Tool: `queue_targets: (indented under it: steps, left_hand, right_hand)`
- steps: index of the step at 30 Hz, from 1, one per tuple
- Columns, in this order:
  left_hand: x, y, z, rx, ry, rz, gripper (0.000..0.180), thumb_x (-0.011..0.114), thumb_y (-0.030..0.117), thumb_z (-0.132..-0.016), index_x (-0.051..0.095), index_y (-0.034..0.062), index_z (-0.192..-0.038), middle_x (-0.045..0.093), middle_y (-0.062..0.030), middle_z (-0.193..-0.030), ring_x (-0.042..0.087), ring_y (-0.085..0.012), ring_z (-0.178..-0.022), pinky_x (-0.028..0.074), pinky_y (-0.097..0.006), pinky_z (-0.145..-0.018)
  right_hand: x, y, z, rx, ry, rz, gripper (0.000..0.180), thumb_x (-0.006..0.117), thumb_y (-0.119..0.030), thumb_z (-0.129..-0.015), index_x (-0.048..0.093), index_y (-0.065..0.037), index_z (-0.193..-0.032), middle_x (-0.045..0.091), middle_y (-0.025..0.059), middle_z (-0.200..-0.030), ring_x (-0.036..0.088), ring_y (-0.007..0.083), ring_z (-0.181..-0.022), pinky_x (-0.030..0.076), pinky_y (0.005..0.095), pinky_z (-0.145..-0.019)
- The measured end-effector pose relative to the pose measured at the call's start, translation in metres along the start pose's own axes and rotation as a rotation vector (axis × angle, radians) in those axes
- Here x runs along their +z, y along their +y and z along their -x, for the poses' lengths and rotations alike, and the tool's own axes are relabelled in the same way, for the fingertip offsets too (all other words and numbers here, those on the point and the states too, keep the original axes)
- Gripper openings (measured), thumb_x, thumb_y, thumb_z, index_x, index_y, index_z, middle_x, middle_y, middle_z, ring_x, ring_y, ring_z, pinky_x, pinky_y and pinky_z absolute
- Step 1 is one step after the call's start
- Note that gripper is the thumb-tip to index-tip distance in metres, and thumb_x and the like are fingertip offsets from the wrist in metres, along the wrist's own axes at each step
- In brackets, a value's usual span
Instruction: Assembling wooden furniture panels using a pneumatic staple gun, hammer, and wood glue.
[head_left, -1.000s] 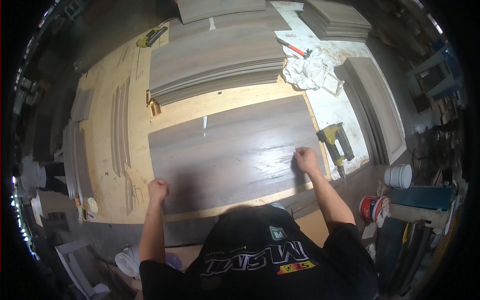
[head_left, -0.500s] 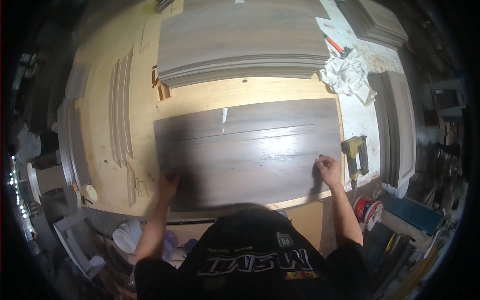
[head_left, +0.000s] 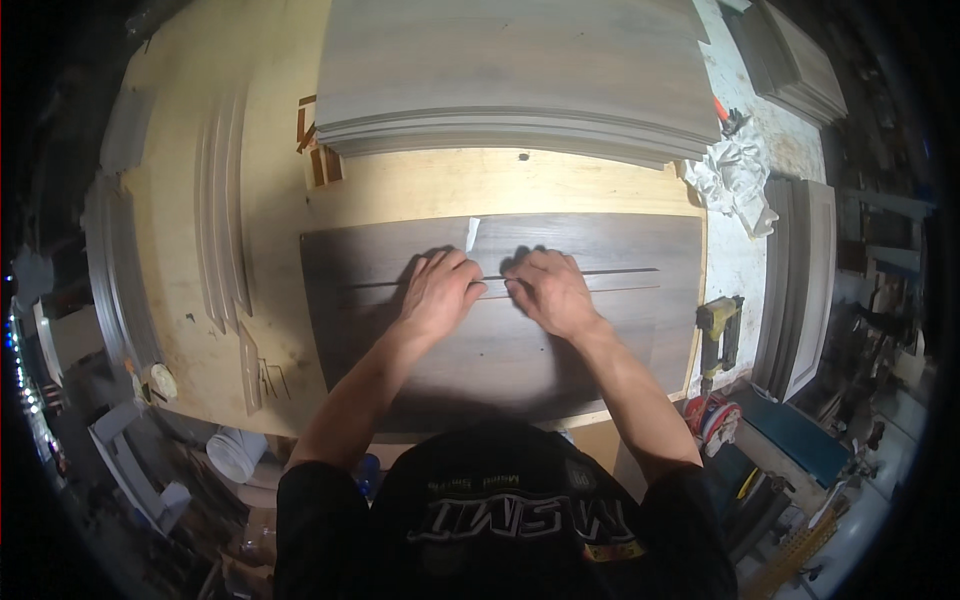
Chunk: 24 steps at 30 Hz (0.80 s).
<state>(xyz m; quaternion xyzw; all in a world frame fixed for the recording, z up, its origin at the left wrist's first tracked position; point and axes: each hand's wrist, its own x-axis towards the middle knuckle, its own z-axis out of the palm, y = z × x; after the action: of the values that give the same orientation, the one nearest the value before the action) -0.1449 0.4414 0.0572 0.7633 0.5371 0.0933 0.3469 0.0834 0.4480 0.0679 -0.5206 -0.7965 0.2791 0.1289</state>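
Note:
A grey-brown wood-grain panel [head_left: 450,370] lies flat on the bench in front of me. A thin dark strip [head_left: 625,272] runs lengthwise across it, just beyond a fine reddish line. My left hand [head_left: 440,287] and my right hand [head_left: 552,290] come close together at the middle of the strip. Both have curled fingers, with thumb and fingertips closed at the strip; the exact grip is partly hidden under the fingers. A short white mark [head_left: 472,235] shows on the panel beyond my left hand.
Beyond the panel stands a stack of similar panels [head_left: 520,80]. At right are a yellow-black nail gun [head_left: 718,325], a crumpled white cloth [head_left: 735,170] and stacked framed doors [head_left: 805,290]. Long narrow strips [head_left: 222,210] lie at left, and small wooden blocks [head_left: 325,165] near the stack.
Both hands have moved from the panel's left and right sides inward to its middle, onto the thin strip. The view has shifted slightly.

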Motion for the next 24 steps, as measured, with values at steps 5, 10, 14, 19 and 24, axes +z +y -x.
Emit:
queue_targets:
  steps: [5, 10, 14, 19, 24]
  left_hand:
    - [-0.016, -0.046, 0.026, 0.028, 0.216, -0.066, 0.013, 0.075, 0.026, -0.089, 0.071, 0.0133, -0.087, 0.064, -0.0023, -0.092, 0.060, -0.0267, -0.100, 0.042, -0.044, -0.093]
    - [-0.054, -0.115, 0.082, -0.227, 0.306, -0.191, 0.017, 0.078, 0.026, -0.086, 0.072, 0.0103, -0.085, 0.066, -0.0062, -0.089, 0.062, -0.0287, -0.095, 0.045, -0.044, -0.091]
    - [-0.038, -0.148, 0.114, -0.357, 0.438, 0.003, 0.015, 0.077, 0.022, -0.089, 0.074, 0.0087, -0.094, 0.070, -0.0096, -0.095, 0.064, -0.0308, -0.097, 0.050, -0.043, -0.090]
    - [0.005, -0.135, 0.141, -0.523, 0.616, 0.241, 0.024, 0.074, 0.019, -0.093, 0.072, 0.0006, -0.109, 0.071, -0.0160, -0.099, 0.069, -0.0306, -0.094, 0.054, -0.040, -0.086]
    - [0.059, -0.133, 0.199, -0.564, 0.697, 0.322, 0.025, 0.075, 0.014, -0.091, 0.070, -0.0024, -0.109, 0.069, -0.0180, -0.101, 0.068, -0.0305, -0.093, 0.054, -0.041, -0.085]
  right_hand:
    - [-0.012, 0.022, 0.004, -0.034, 0.004, 0.031, 0.008, 0.075, -0.017, -0.085, 0.075, -0.014, -0.093, 0.069, 0.0029, -0.094, 0.063, 0.0287, -0.093, 0.048, 0.0445, -0.085]
    - [-0.064, 0.093, 0.050, 0.073, 0.106, 0.176, 0.008, 0.077, -0.019, -0.086, 0.076, -0.012, -0.088, 0.071, 0.0055, -0.095, 0.064, 0.0294, -0.095, 0.047, 0.0452, -0.090]
    - [-0.086, 0.134, 0.094, 0.241, 0.238, 0.150, 0.017, 0.075, -0.017, -0.089, 0.077, -0.006, -0.102, 0.072, 0.0126, -0.109, 0.065, 0.0322, -0.105, 0.049, 0.0429, -0.097]
    - [-0.060, 0.139, 0.131, 0.448, 0.406, -0.187, 0.039, 0.072, -0.014, -0.093, 0.067, -0.003, -0.130, 0.068, 0.0187, -0.128, 0.062, 0.0321, -0.122, 0.047, 0.0402, -0.106]
    - [-0.034, 0.137, 0.179, 0.569, 0.472, -0.313, 0.047, 0.067, -0.013, -0.096, 0.059, 0.002, -0.139, 0.064, 0.0206, -0.136, 0.060, 0.0301, -0.129, 0.046, 0.0405, -0.110]
